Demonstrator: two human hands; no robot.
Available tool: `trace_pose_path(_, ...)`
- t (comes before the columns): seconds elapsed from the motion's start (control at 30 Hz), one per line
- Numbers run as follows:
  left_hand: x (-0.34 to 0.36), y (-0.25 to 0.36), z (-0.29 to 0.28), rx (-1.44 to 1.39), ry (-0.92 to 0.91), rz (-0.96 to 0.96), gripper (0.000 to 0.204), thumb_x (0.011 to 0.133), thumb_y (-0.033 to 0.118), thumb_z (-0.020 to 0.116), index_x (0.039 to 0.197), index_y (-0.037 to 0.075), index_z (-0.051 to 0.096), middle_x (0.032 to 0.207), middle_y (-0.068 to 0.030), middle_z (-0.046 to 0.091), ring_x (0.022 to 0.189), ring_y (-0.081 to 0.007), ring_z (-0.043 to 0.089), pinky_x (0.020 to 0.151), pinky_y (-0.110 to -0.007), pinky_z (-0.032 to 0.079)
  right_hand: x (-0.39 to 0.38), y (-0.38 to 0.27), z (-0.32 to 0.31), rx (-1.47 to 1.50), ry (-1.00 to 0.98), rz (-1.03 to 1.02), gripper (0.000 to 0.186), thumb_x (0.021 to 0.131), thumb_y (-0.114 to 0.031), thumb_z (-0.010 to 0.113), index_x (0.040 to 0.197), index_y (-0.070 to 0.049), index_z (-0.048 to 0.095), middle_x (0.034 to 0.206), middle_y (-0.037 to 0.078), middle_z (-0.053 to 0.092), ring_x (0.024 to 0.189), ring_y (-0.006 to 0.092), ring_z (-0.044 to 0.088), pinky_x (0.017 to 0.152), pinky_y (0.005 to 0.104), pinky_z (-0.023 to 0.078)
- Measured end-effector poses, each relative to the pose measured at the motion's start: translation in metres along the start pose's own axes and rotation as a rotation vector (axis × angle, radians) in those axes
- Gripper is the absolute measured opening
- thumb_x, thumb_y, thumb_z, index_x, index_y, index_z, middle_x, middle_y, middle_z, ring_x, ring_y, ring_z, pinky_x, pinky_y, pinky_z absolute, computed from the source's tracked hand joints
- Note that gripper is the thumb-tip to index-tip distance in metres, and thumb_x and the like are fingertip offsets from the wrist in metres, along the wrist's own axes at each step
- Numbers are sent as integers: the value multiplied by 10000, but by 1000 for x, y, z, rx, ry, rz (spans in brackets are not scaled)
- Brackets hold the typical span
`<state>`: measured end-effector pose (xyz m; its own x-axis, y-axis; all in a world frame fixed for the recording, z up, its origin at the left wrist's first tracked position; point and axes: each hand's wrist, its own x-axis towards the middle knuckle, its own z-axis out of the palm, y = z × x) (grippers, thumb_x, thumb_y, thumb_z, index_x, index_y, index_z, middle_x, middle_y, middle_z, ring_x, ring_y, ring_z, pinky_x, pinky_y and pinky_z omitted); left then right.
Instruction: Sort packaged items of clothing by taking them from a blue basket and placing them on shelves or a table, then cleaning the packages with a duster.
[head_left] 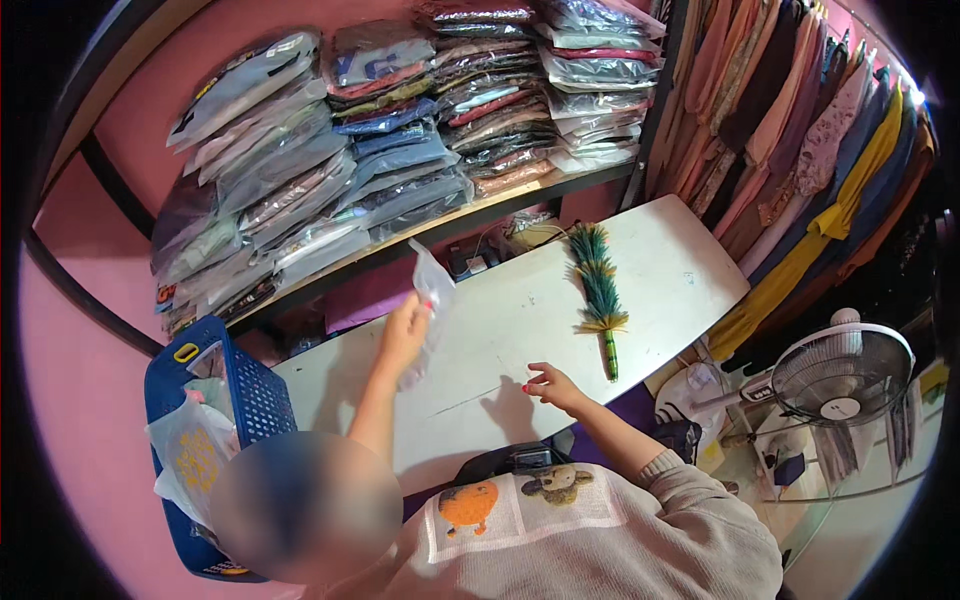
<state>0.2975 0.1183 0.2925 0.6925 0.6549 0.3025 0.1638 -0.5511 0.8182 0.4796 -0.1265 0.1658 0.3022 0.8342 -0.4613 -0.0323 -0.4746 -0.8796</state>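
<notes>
Currently left fingers (422, 303) pinch plastic bag (437, 283); right fingers (540, 378) parted by edge of white table (480, 360), gap between both

Blurred oval (308, 508), lower left, hides part of basket (265, 400). Sweater (690, 530) cut off by bottom edge, clothes stack (490, 105) by top edge. Plastic bag (433, 272) in left hand (403, 330): contents unclear.

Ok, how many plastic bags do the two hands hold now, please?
1: a translucent plastic bag in the left hand, over the white table. The right hand shows none; another layer could be hidden.
</notes>
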Motion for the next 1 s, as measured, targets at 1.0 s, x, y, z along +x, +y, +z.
trace_pose_path(1.0,-204,-75,69,498,-360,50,451,686,117,665,1115,83,530,1141,-77,498,1123,-266,449,942,-368,379,10,31,-16,-858,158,-695,360,599,10,613,943,-95,609,1158,100,533,1050,296,512,880,364,430)
